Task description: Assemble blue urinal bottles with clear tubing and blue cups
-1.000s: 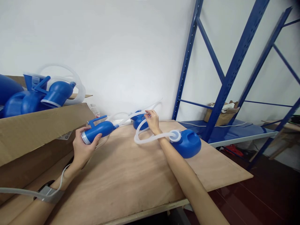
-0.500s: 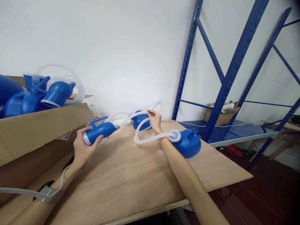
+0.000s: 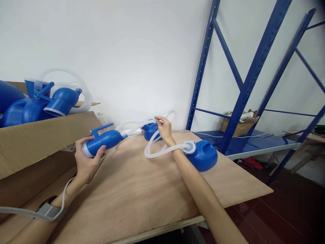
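My left hand [image 3: 85, 160] is wrapped round a blue plastic funnel piece [image 3: 101, 140] with a handle, held just above the wooden board [image 3: 142, 193]. A clear hose [image 3: 137, 127] runs from its narrow end to my right hand [image 3: 164, 128], which pinches the hose near the wall. A second blue piece [image 3: 150, 130] lies behind that hand. To its right a blue bottle [image 3: 204, 156] rests on the board, with a white hose loop [image 3: 162, 149] running from its white cap [image 3: 190, 147].
A cardboard box [image 3: 38, 139] on the left holds several more blue pieces and hoses [image 3: 50, 101]. A blue metal rack [image 3: 243, 91] stands to the right, with a small carton [image 3: 238, 123] on its shelf. The board's right edge drops to a dark floor.
My left hand has drawn the blue funnel piece a little to the left and up. My right hand has lifted slightly with the hose, pulling it straighter.
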Tool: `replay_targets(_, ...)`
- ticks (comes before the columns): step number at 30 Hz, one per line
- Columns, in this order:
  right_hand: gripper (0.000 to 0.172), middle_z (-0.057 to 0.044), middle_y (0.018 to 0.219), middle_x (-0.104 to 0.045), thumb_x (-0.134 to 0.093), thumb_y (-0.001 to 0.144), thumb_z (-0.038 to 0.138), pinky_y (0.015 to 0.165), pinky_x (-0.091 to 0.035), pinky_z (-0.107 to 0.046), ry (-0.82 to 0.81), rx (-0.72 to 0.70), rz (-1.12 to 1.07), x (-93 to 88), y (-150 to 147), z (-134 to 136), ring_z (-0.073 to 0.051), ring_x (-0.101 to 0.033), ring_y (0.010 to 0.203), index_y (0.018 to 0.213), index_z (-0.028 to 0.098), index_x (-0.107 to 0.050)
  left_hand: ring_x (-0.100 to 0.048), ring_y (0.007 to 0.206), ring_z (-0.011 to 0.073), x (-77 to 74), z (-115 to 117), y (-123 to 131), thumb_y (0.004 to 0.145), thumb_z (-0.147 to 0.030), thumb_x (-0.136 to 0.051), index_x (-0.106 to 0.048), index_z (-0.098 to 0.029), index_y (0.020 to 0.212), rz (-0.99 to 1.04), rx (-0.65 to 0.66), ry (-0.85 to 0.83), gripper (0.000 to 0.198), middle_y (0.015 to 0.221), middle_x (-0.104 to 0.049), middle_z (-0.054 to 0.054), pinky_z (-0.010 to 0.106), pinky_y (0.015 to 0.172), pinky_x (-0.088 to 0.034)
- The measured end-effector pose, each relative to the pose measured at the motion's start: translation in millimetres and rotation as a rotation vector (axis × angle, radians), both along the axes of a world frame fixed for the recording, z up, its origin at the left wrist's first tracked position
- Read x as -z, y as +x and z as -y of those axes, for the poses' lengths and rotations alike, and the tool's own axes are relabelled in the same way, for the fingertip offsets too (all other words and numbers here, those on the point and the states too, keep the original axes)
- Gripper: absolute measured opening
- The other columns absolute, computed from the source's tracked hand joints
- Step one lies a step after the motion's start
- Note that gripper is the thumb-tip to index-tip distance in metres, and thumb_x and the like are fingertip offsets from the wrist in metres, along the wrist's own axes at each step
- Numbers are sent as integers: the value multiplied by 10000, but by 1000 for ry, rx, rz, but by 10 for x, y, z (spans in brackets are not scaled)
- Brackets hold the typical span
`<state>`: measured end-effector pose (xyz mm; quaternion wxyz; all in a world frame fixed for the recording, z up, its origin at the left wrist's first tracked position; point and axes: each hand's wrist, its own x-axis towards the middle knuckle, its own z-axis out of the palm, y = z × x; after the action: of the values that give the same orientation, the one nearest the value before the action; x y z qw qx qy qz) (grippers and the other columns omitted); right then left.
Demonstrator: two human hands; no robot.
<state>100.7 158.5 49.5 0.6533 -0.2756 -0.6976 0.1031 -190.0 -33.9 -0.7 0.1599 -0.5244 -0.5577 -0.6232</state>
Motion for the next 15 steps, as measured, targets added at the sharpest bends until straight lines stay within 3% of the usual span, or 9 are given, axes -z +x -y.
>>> replay_targets(7, 251, -108, 1087, -707, -536, 985, 284, 900, -566, -356, -11, 143, 83, 61, 32, -70, -225, -679, 954, 1085, 212, -754, -673, 1084, 354, 6, 31, 100, 760, -526, -762, -545, -247, 1168, -54, 29, 92, 539, 1158, -664, 116, 511, 971, -531)
replay_targets(15, 216, -100, 942, -728, -550, 982, 304, 906, -520, -390, -48, 201, 140, 50, 77, -128, -252, -671, 914, 945, 196, -734, -693, 1021, 350, 38, 32, 86, 771, -486, -782, -554, -243, 1188, -197, 46, 119, 534, 1121, -671, 126, 493, 905, -560)
